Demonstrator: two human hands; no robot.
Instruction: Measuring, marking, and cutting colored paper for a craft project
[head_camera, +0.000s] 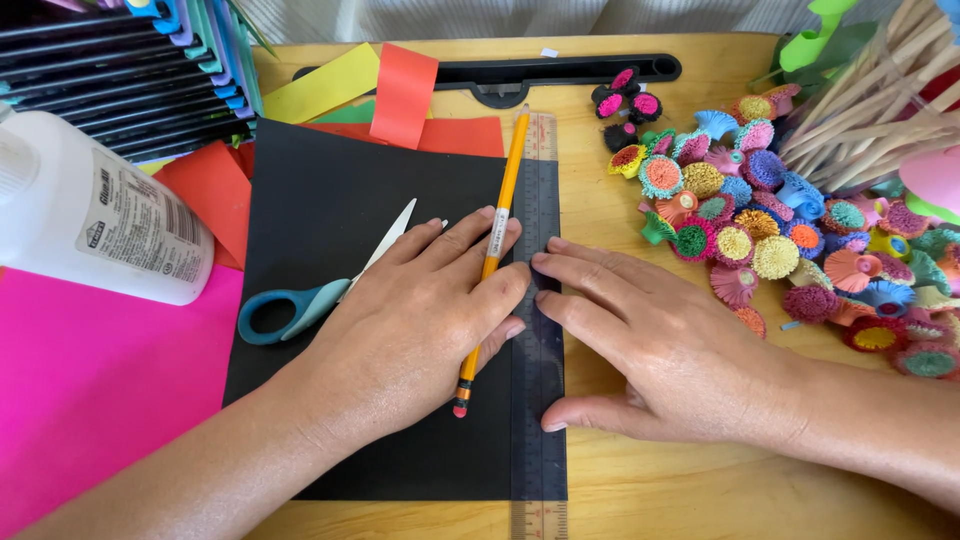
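Note:
A black paper sheet (330, 215) lies on the wooden table (640, 490). A see-through ruler (540, 200) runs along the sheet's right edge. My left hand (420, 320) rests flat on the sheet, with a yellow pencil (505, 190) lying under its fingers beside the ruler. My right hand (650, 340) presses flat on the ruler, fingers and thumb spread. Scissors with a blue handle (285, 305) lie on the black sheet, partly under my left hand.
A white glue bottle (95, 215) lies at the left above pink paper (90, 390). Red and yellow paper pieces (400, 95) sit behind the sheet. Several small colourful paper flowers (770, 220) are heaped at the right, with wooden sticks (880, 110) behind. A black tool (560, 72) lies at the far edge.

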